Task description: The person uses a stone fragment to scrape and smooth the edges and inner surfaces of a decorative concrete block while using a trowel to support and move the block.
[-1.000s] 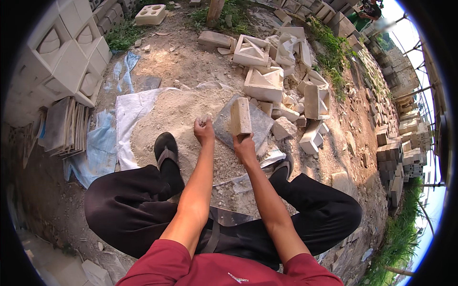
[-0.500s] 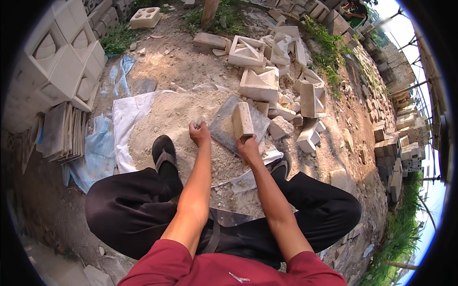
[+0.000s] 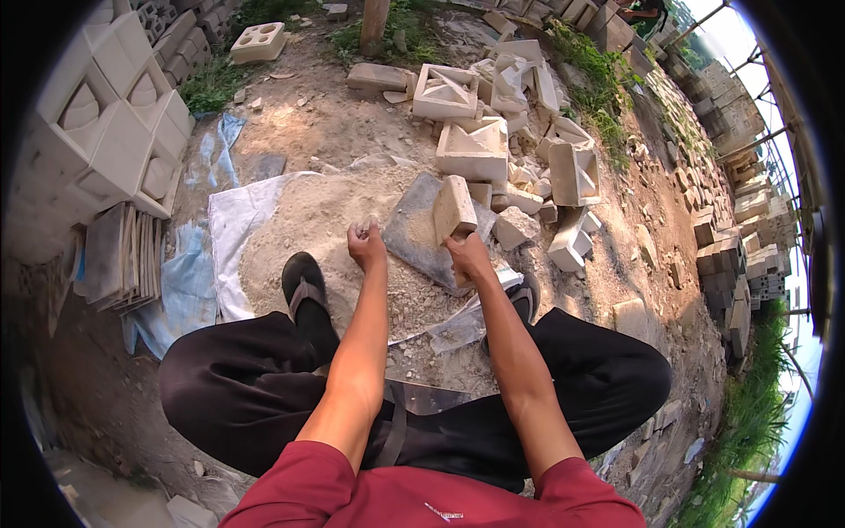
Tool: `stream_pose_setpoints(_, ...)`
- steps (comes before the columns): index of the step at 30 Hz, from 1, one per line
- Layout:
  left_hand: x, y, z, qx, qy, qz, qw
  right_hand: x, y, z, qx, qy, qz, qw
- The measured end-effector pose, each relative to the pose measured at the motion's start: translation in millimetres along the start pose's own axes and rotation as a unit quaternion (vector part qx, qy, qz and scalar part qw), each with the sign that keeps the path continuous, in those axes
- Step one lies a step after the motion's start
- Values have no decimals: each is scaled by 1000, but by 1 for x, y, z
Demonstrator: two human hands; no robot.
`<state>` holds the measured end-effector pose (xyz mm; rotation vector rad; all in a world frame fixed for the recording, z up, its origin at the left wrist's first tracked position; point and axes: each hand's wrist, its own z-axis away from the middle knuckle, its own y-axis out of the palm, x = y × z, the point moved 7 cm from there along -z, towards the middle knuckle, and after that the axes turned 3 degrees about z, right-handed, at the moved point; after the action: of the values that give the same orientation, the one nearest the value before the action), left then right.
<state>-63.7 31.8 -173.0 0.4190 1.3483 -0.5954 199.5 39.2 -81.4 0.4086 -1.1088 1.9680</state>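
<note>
Person seated low with knees apart, in a dark red short-sleeved shirt (image 3: 378, 497) and loose black trousers (image 3: 238, 378), seen from above by a head camera. Small white lettering (image 3: 443, 513) crosses the shirt's chest, too small to read. The bare right hand (image 3: 472, 257) grips the near end of a pale tan rectangular block (image 3: 455, 209), which tilts away from the person over a flat dark grey square slab (image 3: 412, 239); whether block and slab touch, I cannot tell. The bare left hand (image 3: 367, 246) is closed, fingers curled, above a spread of pale sandy powder (image 3: 304, 220) to the left of the slab; whether anything lies inside the fist cannot be told. Under the powder, a white woven sheet (image 3: 227, 217) shows along the left edge. A dark sandal (image 3: 304, 280) on the left foot rests at the powder's near side. Beyond the slab and to its right lie cream moulded blocks (image 3: 473, 150), some broken, and a rough pale chunk (image 3: 516, 228). On the far left, thin boards (image 3: 114, 264) lean together beside crumpled blue plastic (image 3: 191, 277), below stacked cream blocks (image 3: 110, 123).
</note>
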Motion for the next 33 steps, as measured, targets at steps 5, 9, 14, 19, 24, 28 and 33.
stream_pose_setpoints(5, -4, 11, 12, 11, -39, 23, 999, -16, 3, 12, -196, -106, 43, 974)
stream_pose_setpoints(9, -15, 15, 17, 8, -28, 0, 1000, -29, 10, 9, -134, -68, 77, 986)
stream_pose_setpoints(14, -6, 6, 5, 7, -19, 5, 1000, 1, 4, -3, -118, -76, 49, 989)
stream_pose_setpoints(19, -17, 14, 21, -2, -21, 15, 1000, -28, 18, 18, -155, -71, 60, 984)
stream_pose_setpoints(24, -17, 10, 18, 4, -28, 8, 1000, -10, -1, -1, -132, -76, 85, 985)
stream_pose_setpoints(28, -22, 10, 20, -5, -25, 0, 1000, -23, 10, 6, -138, -112, 57, 982)
stream_pose_setpoints(33, -48, 4, 10, 10, 17, 6, 1000, -26, 23, 16, -104, -53, 88, 989)
